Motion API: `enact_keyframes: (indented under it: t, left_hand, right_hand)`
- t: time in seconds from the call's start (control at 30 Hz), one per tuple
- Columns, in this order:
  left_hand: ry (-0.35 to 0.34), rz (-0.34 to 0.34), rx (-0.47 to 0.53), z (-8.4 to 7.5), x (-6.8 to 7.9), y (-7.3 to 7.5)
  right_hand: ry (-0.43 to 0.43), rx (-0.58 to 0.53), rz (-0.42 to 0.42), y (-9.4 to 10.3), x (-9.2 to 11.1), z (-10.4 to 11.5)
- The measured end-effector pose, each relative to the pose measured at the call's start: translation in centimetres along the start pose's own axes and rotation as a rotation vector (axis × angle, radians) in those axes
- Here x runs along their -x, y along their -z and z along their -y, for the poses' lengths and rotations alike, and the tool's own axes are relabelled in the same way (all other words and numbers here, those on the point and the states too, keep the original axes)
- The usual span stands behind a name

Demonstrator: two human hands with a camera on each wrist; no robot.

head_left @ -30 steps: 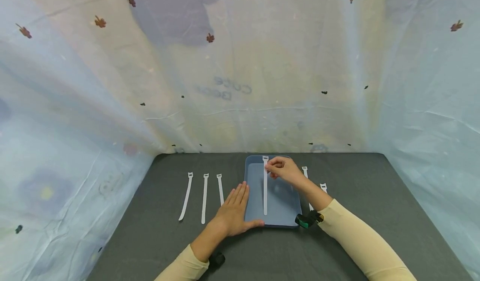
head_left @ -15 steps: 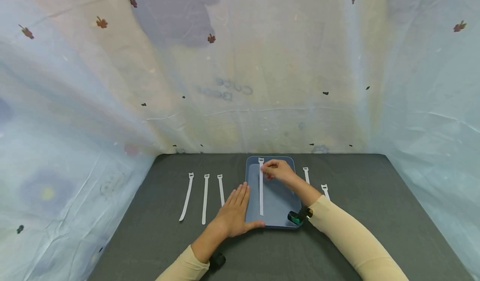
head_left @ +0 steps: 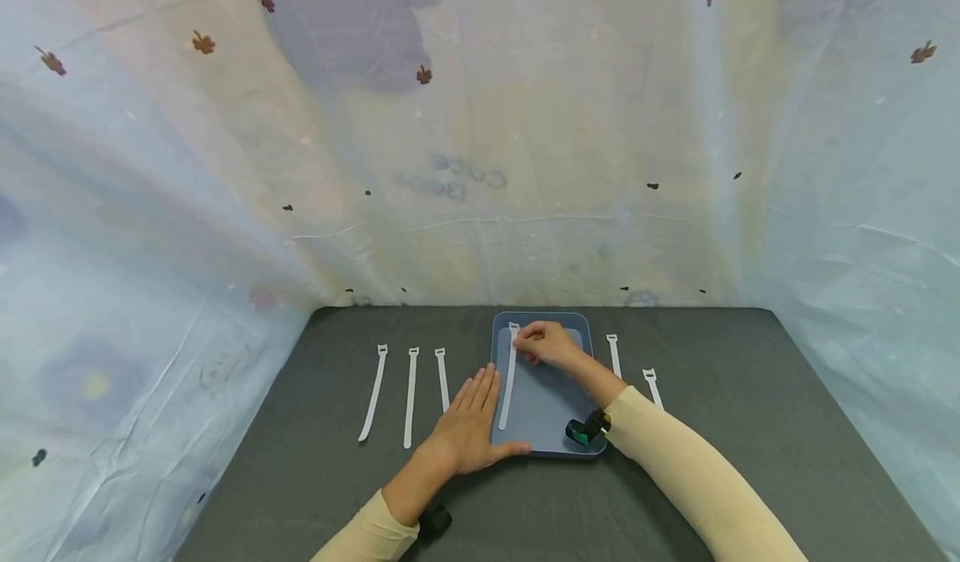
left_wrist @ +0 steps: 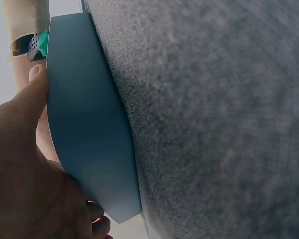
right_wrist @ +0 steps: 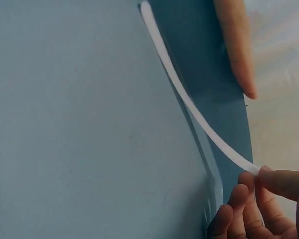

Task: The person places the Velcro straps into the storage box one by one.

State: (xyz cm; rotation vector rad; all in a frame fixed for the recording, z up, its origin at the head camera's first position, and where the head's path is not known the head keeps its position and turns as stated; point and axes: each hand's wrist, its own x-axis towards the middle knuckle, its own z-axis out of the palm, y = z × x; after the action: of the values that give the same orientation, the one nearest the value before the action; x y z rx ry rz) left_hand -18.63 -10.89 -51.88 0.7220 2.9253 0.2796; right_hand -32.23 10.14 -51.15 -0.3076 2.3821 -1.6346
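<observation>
A white strap-like cable tie (head_left: 507,387) with a slotted head leans along the left side of a blue-grey tray (head_left: 551,408). My right hand (head_left: 551,345) pinches it between thumb and fingers near its head end. In the right wrist view the cable tie (right_wrist: 192,107) bends, its rounded tail at the tray's side wall. My left hand (head_left: 463,429) lies against the tray's left side with fingers straight, the thumb stretched over the near edge. Seen from the left wrist, the thumb touches the top of the tray's outer wall (left_wrist: 84,109).
Left of the tray, three more white cable ties lie in a row, the leftmost cable tie (head_left: 372,393) slightly curved. To the right are two others, a farther cable tie (head_left: 613,353) and a nearer cable tie (head_left: 652,387), partly hidden by my right arm. A patterned curtain (head_left: 480,128) hangs behind the dark table (head_left: 300,495).
My right hand has moved left across the tray with the cable tie, which has gone from near the middle to the left side and now slants. My left hand has stayed in place.
</observation>
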Motion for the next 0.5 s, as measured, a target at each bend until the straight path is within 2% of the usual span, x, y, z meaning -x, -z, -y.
enact_keyframes:
  t: [0.2,0.5]
  left_hand:
    - [0.007,0.002,-0.004,0.0,-0.2,0.0]
    - [0.000,-0.014,-0.015,-0.1,-0.1,0.0]
  right_hand:
    - [0.005,0.044,-0.002,-0.5,-0.5,-0.1]
    - [0.070,0.141,-0.036,-1.6,-1.8,-0.9]
